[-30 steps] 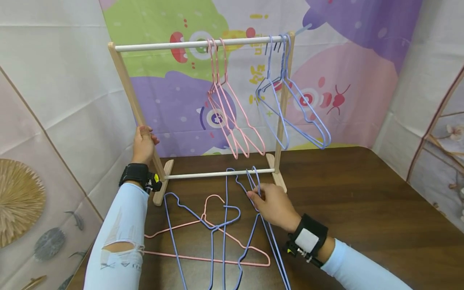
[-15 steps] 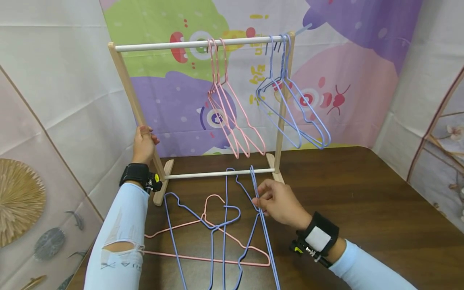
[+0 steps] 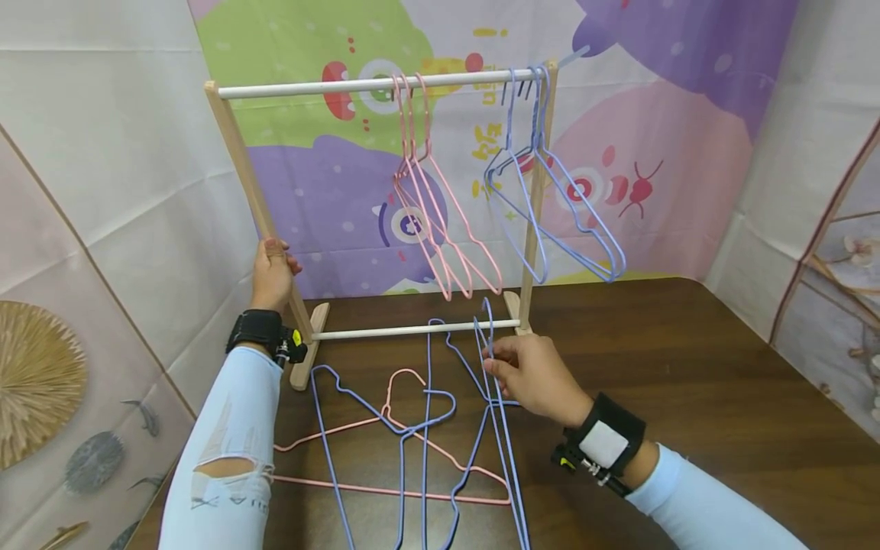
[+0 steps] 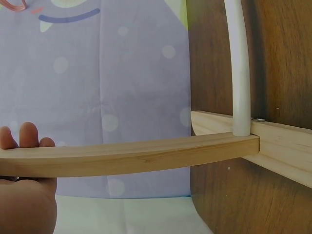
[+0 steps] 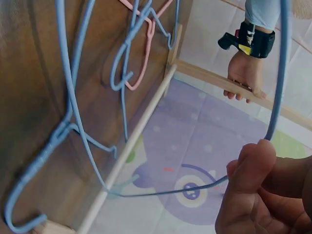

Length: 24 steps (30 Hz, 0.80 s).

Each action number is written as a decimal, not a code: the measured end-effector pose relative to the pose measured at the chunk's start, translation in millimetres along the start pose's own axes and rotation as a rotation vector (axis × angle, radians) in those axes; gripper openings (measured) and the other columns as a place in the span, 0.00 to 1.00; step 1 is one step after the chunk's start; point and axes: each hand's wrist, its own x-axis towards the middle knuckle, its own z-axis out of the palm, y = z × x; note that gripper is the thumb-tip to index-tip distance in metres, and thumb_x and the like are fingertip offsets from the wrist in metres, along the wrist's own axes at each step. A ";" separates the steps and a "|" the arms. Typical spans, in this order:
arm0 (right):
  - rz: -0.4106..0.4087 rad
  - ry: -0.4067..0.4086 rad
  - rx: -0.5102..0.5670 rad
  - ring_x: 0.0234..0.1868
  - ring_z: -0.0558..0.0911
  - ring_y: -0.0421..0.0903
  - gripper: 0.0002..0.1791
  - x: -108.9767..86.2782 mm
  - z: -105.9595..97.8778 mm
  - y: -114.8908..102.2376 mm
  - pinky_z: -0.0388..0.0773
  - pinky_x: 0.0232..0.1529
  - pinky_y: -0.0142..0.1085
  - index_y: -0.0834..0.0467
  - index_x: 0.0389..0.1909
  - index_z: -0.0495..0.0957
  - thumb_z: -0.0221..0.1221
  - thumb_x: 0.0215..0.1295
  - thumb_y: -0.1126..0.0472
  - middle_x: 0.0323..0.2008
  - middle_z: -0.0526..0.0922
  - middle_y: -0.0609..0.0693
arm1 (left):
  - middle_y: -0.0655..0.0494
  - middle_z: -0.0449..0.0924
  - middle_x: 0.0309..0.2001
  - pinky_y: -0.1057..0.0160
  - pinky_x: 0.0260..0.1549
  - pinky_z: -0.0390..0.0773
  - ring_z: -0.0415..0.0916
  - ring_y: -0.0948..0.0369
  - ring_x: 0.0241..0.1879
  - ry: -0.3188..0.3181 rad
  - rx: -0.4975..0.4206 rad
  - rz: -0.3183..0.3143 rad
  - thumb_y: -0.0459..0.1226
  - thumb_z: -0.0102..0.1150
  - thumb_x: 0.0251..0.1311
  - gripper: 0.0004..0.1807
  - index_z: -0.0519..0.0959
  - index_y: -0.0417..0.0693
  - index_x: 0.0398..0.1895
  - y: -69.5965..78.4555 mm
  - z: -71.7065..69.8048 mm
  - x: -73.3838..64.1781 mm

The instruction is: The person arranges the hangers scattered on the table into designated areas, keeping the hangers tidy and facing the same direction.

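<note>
My left hand [image 3: 272,275] grips the left wooden post [image 4: 126,158] of a small clothes rack, with its fingers wrapped behind the wood. My right hand [image 3: 539,374] pinches a blue hanger [image 5: 282,83] near one rounded corner, between thumb and fingers. That hanger stands edge-on, its corner rising in front of the rack's low white bar. Below it lie blue hangers [image 3: 401,489] on the table, overlapping a pink hanger [image 3: 371,489]. On the rack's top bar [image 3: 296,88] hang pink hangers [image 3: 440,221] near the middle and blue hangers [image 3: 577,198] at the right end.
The rack's low bar [image 3: 412,331] runs between two wooden feet [image 3: 309,351] on the brown table [image 3: 687,397]. A cartoon-printed cloth [image 3: 309,191] hangs close behind the rack. Pale patterned panels stand to the left and right.
My right hand has shifted right and slightly up, lifting and turning the blue hanger it pinches. One hung blue hanger swung right, then back left. My left hand stayed on the post.
</note>
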 end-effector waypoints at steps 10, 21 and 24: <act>-0.095 0.045 -0.131 0.20 0.77 0.38 0.02 7.9 -21.4 -22.0 0.78 0.21 0.32 0.62 0.40 0.83 0.65 0.70 0.68 0.23 0.82 0.46 | 0.53 0.68 0.34 0.63 0.50 0.77 0.73 0.67 0.32 0.008 0.036 -0.005 0.56 0.21 0.78 0.32 0.65 0.37 0.55 0.1 0.4 -0.3; -0.176 0.092 -0.276 0.21 0.72 0.40 0.05 15.1 -44.8 -51.1 0.70 0.22 0.34 0.59 0.38 0.83 0.60 0.74 0.66 0.20 0.76 0.45 | 0.52 0.67 0.35 0.63 0.50 0.76 0.73 0.66 0.33 -0.002 0.042 -0.003 0.56 0.21 0.77 0.32 0.65 0.38 0.55 -0.5 0.1 -1.1; -0.172 0.105 -0.319 0.20 0.72 0.40 0.05 17.1 -52.1 -60.6 0.69 0.22 0.35 0.60 0.37 0.83 0.60 0.74 0.66 0.21 0.78 0.46 | 0.52 0.67 0.36 0.61 0.51 0.76 0.73 0.66 0.33 -0.007 0.047 -0.005 0.56 0.20 0.78 0.32 0.65 0.39 0.55 1.5 -0.6 -2.6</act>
